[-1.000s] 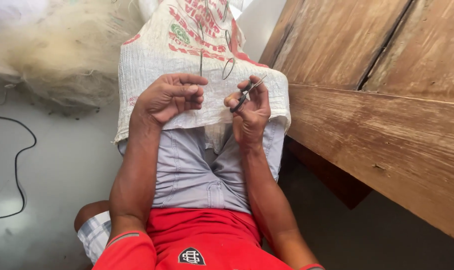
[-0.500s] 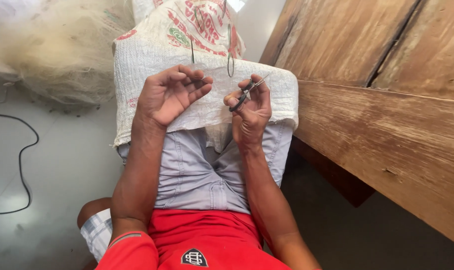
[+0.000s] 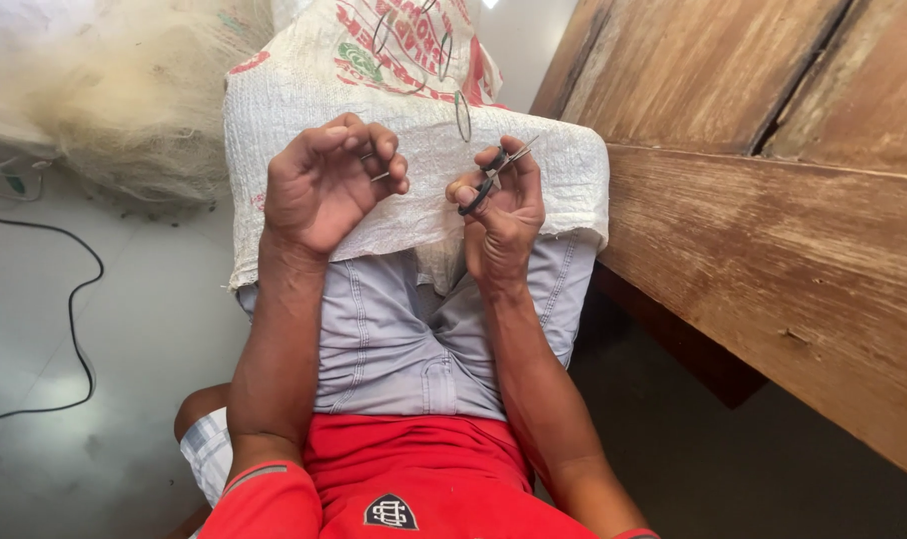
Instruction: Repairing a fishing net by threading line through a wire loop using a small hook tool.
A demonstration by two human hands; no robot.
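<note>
We hold small black-handled scissors (image 3: 491,178) in our right hand (image 3: 501,205), fingers closed through the handles; their long axis runs diagonally, blades pointing up and to the right, away from us, over the white woven sack (image 3: 423,215) on our lap; our left hand (image 3: 328,185) curls shut, fingertips pinching a thin metal piece (image 3: 379,177); wire rings (image 3: 462,115) lie on the sack; a wooden bench (image 3: 773,250) stands at right.

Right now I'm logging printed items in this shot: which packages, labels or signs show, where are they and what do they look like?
Woven sack: draped over the person's knees, under both hands; white plastic weave with red and green printing.
Badge: on the red shirt, bottom centre; small dark shield shape with white emblem.
No signs or screens show.
</note>
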